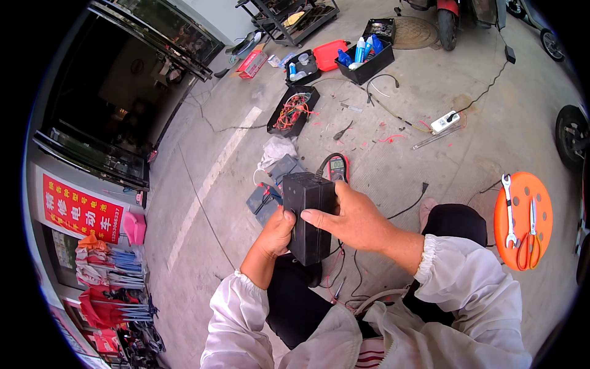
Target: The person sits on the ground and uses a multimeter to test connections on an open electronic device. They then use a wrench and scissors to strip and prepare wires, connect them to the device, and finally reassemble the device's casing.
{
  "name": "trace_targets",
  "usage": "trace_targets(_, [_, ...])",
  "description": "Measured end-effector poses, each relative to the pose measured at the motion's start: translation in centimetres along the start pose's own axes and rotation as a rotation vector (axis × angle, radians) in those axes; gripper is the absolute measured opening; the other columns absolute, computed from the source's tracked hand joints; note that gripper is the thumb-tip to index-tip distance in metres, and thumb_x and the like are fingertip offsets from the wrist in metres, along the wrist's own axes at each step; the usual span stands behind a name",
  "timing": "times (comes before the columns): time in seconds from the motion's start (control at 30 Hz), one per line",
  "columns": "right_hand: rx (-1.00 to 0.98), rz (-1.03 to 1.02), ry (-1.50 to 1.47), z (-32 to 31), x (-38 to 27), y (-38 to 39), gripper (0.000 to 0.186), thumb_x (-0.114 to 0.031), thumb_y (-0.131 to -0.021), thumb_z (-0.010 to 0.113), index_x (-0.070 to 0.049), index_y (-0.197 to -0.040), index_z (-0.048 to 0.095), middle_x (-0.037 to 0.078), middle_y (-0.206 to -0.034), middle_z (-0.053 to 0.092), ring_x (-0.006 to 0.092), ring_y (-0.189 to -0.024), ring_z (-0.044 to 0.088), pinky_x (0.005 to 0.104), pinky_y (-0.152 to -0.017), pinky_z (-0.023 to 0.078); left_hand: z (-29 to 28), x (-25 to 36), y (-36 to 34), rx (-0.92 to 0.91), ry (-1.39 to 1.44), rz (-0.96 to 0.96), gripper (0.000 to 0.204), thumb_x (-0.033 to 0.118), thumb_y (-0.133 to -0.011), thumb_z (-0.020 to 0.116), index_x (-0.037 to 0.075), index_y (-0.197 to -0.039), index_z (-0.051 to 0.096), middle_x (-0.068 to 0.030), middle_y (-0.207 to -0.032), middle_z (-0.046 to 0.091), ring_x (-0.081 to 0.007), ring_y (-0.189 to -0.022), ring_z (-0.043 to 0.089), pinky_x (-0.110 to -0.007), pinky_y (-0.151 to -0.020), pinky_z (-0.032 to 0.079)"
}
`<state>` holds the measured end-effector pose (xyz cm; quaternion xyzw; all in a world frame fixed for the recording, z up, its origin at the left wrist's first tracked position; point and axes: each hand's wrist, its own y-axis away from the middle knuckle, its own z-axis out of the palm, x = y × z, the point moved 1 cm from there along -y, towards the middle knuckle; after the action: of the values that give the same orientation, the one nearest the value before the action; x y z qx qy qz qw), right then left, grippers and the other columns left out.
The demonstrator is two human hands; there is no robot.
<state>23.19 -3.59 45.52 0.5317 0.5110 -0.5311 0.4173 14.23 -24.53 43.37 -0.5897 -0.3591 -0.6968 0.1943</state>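
Both hands hold a black rectangular box (pixel 310 243), like a power adapter, with a thick cable at its top. My left hand (pixel 276 234) is closed on its left side; my right hand (pixel 347 218) grips its right side, thumb across the front. Behind it lie a red multimeter (pixel 338 168) and grey battery-like blocks (pixel 261 209), partly hidden. Loose cables and leads lie below on the concrete. At my right an orange round stool seat (pixel 510 252) bears a wrench (pixel 507 212) and orange-handled scissors (pixel 531 246).
Further off are a box of tangled wires (pixel 292 111), toolboxes (pixel 362 71), a power strip (pixel 445 123) and a black wheeled cart (pixel 289 24). Parked vehicles (pixel 447 27) stand at the right. A doorway (pixel 107 86), a red sign (pixel 80 206) and bundled folded items (pixel 114 301) line the left.
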Motion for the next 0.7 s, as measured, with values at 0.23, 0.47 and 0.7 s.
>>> trace_targets(0.23, [-0.004,0.236,-0.681,-0.9,1.0,-2.6,0.039,-0.037,-0.101,0.059,0.001,-0.097,0.069,0.001,-0.085,0.065,0.0081,-0.079,0.055,0.0266,-0.073,0.045,-0.6,-0.9,0.5,-0.056,0.031,-0.118,0.111,0.085,-0.068,0.061,-0.003,-0.135,0.050,-0.0142,-0.109,0.069,-0.0250,-0.094,0.072,-0.039,-0.082,0.060])
trace_targets(0.47, [0.000,0.157,-0.673,0.5,0.9,-3.2,0.025,-0.023,-0.097,0.066,-0.001,-0.086,0.066,-0.001,-0.077,0.060,0.0059,-0.073,0.050,0.0253,-0.066,0.042,-1.5,-1.4,0.9,-0.052,0.067,-0.158,0.112,0.086,-0.068,0.060,-0.003,-0.135,0.050,-0.0155,-0.110,0.069,-0.0254,-0.096,0.071,-0.039,-0.083,0.060])
trace_targets(0.7, [0.018,0.057,-0.481,1.2,1.4,-3.6,0.029,-0.025,-0.097,0.065,0.001,-0.084,0.063,0.000,-0.072,0.057,0.0068,-0.068,0.048,0.0264,-0.061,0.042,-2.0,-1.1,1.2,-0.057,0.037,-0.169,0.115,0.087,-0.067,0.059,-0.004,-0.137,0.048,-0.0162,-0.112,0.068,-0.0258,-0.098,0.070,-0.039,-0.084,0.060])
